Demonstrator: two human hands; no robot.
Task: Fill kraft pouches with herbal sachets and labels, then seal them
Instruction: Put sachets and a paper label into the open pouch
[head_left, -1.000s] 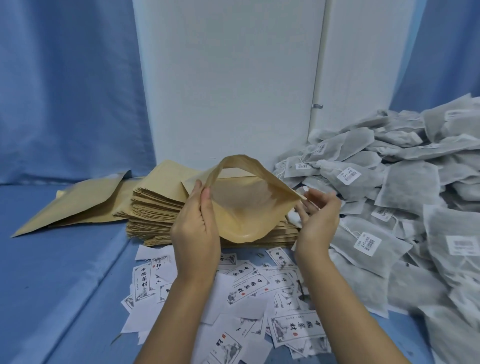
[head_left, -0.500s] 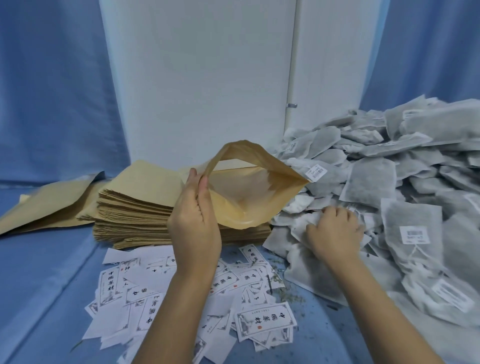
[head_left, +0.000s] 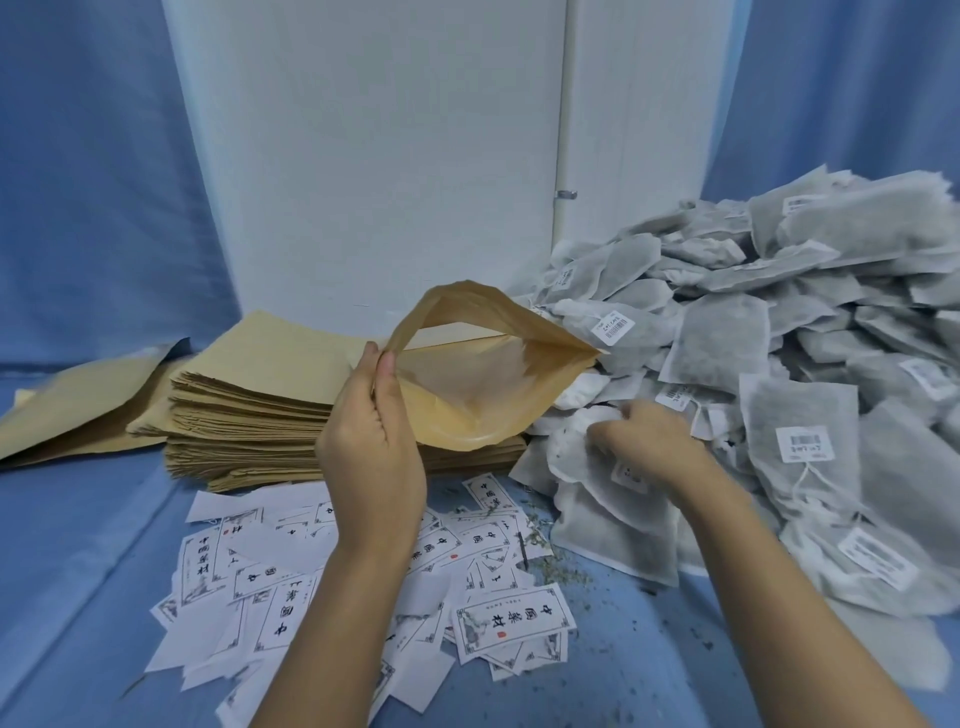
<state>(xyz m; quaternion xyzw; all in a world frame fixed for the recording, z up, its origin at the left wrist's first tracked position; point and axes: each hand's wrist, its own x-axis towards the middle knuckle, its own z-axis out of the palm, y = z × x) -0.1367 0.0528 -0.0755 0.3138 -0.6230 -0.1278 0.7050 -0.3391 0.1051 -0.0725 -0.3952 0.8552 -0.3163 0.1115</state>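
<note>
The right hand (head_left: 649, 441) had left the pouch (head_left: 493, 379) for the three o'clock pile (head_left: 779, 338), gripping a sachet (head_left: 582, 467); the left hand (head_left: 374, 431) pinched the rim, holding it open for filling.

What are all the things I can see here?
kraft pouch stack: one, brown, middle left
open kraft pouch: one, brown, held up over that stack
loose pouches: a few, brown, far left
labels: many, white with black print, scattered in front
herbal sachets: big heap, grey-white, right side
herb crumbs: many, greenish, beside the labels
cloth: one, blue, under everything
panel: one, white, at the back
left hand: one, pinches the pouch's rim
right hand: one, grips a sachet at the heap's front
</note>
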